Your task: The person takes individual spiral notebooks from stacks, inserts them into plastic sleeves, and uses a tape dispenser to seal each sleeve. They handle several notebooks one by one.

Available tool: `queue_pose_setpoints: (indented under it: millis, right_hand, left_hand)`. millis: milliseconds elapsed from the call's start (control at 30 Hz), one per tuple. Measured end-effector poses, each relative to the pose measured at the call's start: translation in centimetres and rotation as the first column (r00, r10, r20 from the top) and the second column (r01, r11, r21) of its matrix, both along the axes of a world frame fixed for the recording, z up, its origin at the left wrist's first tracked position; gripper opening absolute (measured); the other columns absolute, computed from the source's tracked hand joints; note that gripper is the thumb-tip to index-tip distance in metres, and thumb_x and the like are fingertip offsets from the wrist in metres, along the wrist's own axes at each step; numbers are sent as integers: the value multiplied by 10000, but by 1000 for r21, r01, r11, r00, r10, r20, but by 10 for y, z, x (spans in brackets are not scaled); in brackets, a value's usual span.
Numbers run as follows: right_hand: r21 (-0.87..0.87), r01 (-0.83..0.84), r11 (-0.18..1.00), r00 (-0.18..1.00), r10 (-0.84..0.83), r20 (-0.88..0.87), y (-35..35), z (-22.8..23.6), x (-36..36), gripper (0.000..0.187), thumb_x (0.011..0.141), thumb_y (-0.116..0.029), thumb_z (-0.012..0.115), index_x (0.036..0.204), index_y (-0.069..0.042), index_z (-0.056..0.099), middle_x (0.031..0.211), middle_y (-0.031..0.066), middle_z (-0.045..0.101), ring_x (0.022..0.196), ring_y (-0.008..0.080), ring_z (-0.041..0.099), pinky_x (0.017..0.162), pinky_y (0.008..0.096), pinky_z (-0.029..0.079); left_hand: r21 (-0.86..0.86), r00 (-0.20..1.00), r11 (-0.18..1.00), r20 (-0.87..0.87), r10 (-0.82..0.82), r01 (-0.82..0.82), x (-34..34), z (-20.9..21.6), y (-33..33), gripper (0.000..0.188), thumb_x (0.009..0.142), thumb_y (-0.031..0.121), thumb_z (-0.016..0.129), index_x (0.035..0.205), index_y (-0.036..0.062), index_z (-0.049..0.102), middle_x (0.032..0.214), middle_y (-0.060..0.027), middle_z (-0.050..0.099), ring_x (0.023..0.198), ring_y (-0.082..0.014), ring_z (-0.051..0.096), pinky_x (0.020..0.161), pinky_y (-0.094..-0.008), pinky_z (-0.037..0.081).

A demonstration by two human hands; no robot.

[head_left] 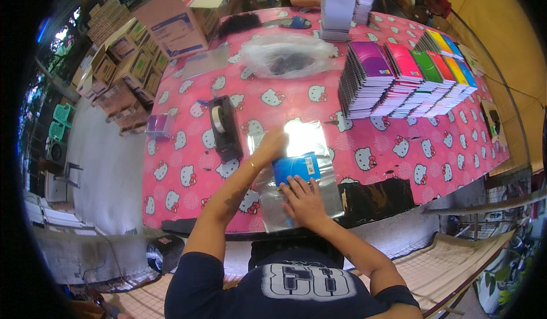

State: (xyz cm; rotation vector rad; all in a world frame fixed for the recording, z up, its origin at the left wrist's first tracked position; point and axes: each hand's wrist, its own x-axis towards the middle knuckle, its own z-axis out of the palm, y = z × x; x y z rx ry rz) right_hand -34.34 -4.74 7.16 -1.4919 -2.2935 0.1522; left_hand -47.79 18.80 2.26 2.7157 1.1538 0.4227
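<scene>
- Notebook [296, 167], blue, lies inside a clear plastic sleeve [296, 176] on the pink desk [399, 142], long axis running left-right, slightly tilted.
- Sleeve's long axis runs away from the person.
- Left hand [272, 145] pinches the sleeve's left edge.
- Right hand [305, 202] lies flat, fingers spread, pressing the sleeve just below the notebook.
- Tape dispenser [223, 126] stands just left.

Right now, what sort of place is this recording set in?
Probably a small stationery packing workshop: fanned stacks of notebooks, cardboard cartons piled beside the table, and a tape dispenser near clear plastic sleeves.
</scene>
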Motion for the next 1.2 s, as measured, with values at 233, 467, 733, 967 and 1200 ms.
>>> queue_pose_setpoints:
  millis: [233,467,733,967,1200]
  right_hand:
    - [28,3,1000,1000,-3,-1,0,4,5,607,832,-321,724,1392,-151,563,1441,101,516,1354,290,444,1107,579,308]
    - [43,-41,998,999,41,-7,1,4,5,560,849,-304,700,1371,-147,570,1430,115,515,1354,303,438,1104,573,299]
    - [81,-70,994,998,70,6,9,-16,10,487,841,-363,692,1229,-69,679,1370,130,568,1396,319,416,1158,663,186]
    - [34,-114,993,993,112,44,13,-31,24,562,833,-389,683,1304,-84,647,1411,135,569,1440,335,385,1162,683,127]
    - [-5,-69,998,993,69,-92,14,-17,19,519,834,-286,651,1315,-93,629,1426,164,550,1440,354,374,1171,648,137]
  left_hand:
    - [88,989,987,51,-137,132,2,53,-7,325,754,161,742,1027,24,634,884,-156,667,863,-355,663,773,-475,512]
    - [-246,998,967,-26,63,-67,-8,72,-42,415,765,217,787,1144,76,696,915,-120,692,828,-335,679,770,-471,526]
    - [28,946,985,286,156,-171,9,50,-148,206,795,102,654,990,40,680,1016,-158,704,922,-365,679,767,-450,552]
    - [39,875,960,422,236,-278,31,46,-170,137,826,104,614,939,29,603,904,-142,654,837,-359,662,702,-458,535]
    - [-97,882,957,373,289,-273,31,49,-167,168,871,162,598,955,21,634,870,-180,649,820,-403,650,732,-489,520]
